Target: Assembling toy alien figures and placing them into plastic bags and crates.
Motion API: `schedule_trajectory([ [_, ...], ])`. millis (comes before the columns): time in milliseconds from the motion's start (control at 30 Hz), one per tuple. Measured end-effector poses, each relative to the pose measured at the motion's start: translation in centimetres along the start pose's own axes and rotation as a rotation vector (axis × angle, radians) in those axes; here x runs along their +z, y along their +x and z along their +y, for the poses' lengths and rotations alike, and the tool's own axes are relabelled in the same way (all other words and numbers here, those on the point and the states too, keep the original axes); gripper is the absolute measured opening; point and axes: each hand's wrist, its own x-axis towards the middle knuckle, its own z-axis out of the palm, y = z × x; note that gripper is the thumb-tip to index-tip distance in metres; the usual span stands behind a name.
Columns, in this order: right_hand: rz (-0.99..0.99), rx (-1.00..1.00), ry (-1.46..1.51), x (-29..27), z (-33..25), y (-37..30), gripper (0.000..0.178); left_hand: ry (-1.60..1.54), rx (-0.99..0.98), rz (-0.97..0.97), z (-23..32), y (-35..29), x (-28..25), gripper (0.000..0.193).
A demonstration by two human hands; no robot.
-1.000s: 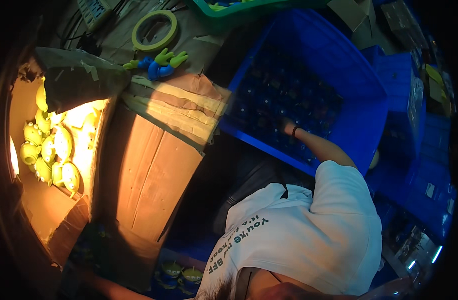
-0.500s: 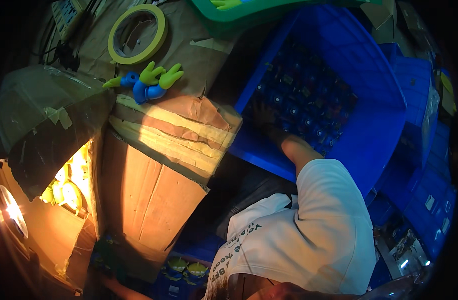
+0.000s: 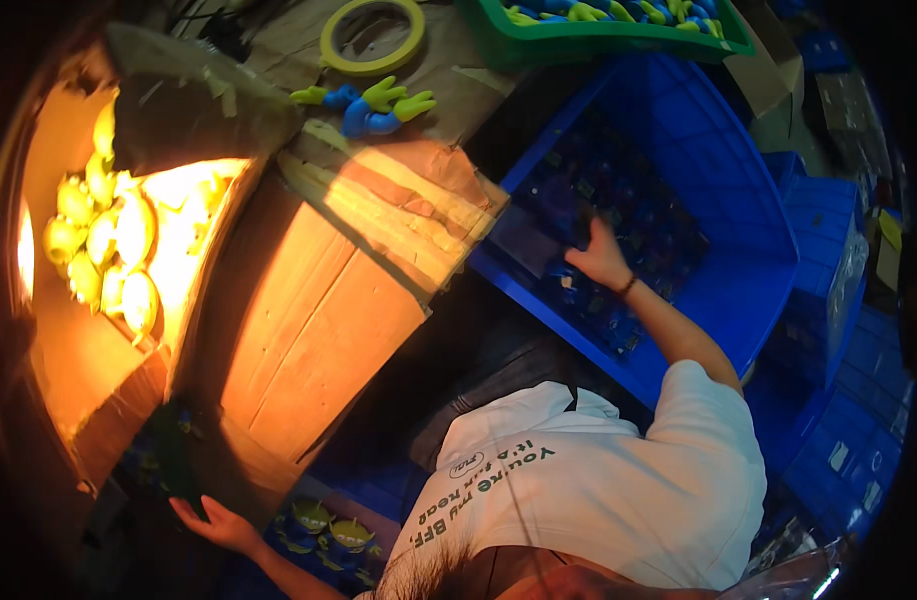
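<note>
My right hand (image 3: 603,258) is over the blue bin (image 3: 748,290), thumb apart from the fingers, with nothing visible between them; its fingertips fade into shadow. Many small dark blue toy parts (image 3: 668,245) lie in the bin beneath it. My left hand (image 3: 218,525) hangs at the lower left with its fingers spread and holds nothing. Close to it is a dark greenish thing (image 3: 173,440), too dim to make out. Green-and-blue three-eyed toy figures (image 3: 348,535) sit right of my left forearm.
A brightly lit cardboard box (image 3: 63,350) at left holds several yellow-green toy heads (image 3: 103,235). On the cardboard-covered table lie a yellow tape roll (image 3: 415,45) and blue-and-green toy arms (image 3: 371,120). A green tray (image 3: 618,48) of similar parts stands at the back.
The view has shifted, bringing more of the lit box and green tray into sight. My right hand has come back toward me over the bin. My left hand now shows clearly, fingers spread.
</note>
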Motion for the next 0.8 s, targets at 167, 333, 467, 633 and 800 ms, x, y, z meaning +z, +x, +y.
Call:
schedule_trajectory([
  [167,-0.003,-0.415,0.109,-9.0,-19.5,1.0,0.086,-0.010,0.329,-0.130,9.3,-5.2,3.1,0.047],
  [333,-0.167,-0.942,-0.285,-4.1,-32.9,1.9,0.089,-0.229,0.531,-0.196,13.2,-6.5,5.5,0.057],
  [467,-0.488,-1.114,-0.316,5.4,-38.7,2.3,0.083,-0.272,0.477,-0.274,15.0,-6.2,6.3,0.069],
  [633,-0.610,-1.148,-0.383,10.0,-41.6,1.1,0.078,-0.204,0.429,-0.393,15.9,-5.0,9.8,0.092],
  [800,-0.662,-1.218,-0.359,5.4,-39.7,4.7,0.099,-0.124,0.448,-0.484,17.0,-3.0,11.4,0.104],
])
